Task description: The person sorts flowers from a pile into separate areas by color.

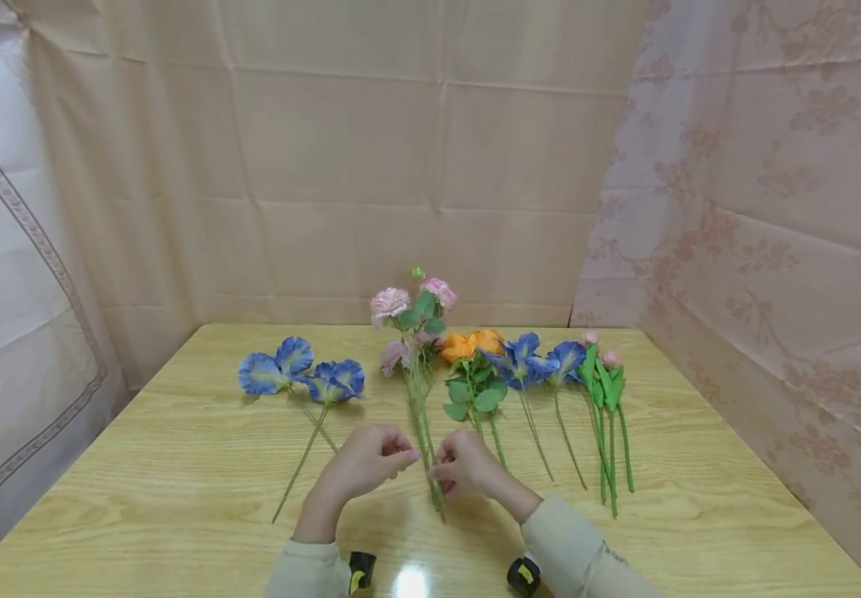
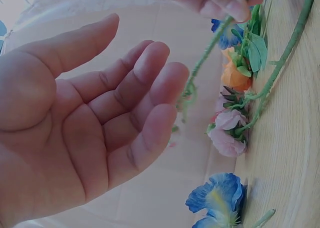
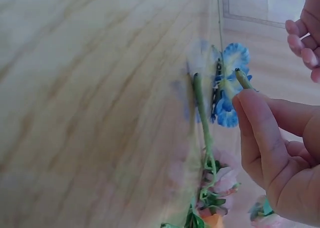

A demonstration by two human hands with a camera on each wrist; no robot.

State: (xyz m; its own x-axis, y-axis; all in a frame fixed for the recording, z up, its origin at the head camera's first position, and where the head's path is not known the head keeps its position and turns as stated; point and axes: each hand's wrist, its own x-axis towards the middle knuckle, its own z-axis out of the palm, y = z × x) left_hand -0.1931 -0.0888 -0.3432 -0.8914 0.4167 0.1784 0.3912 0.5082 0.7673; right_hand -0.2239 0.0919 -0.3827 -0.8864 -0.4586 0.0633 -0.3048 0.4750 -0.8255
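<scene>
My right hand (image 1: 467, 463) pinches the green stem of a pink artificial flower (image 1: 390, 305) near its lower end, and the blooms stand raised above the table. The cut end of that stem (image 3: 242, 78) pokes out past the fingertips in the right wrist view. Just left of the stem is my left hand (image 1: 370, 458), its palm bare and fingers loosely bent in the left wrist view. Whether its fingertips touch the stem I cannot tell. Another pink flower (image 2: 229, 138) lies on the table behind, its stem (image 2: 287, 53) stretching towards me.
Two blue flowers (image 1: 335, 382) lie at left with crossed stems. To the right lie an orange flower (image 1: 472, 345), more blue flowers (image 1: 520, 365) and pink tulips (image 1: 609, 374) with green leaves. Curtains hang behind the wooden table (image 1: 198, 465). Black straps are at both wrists.
</scene>
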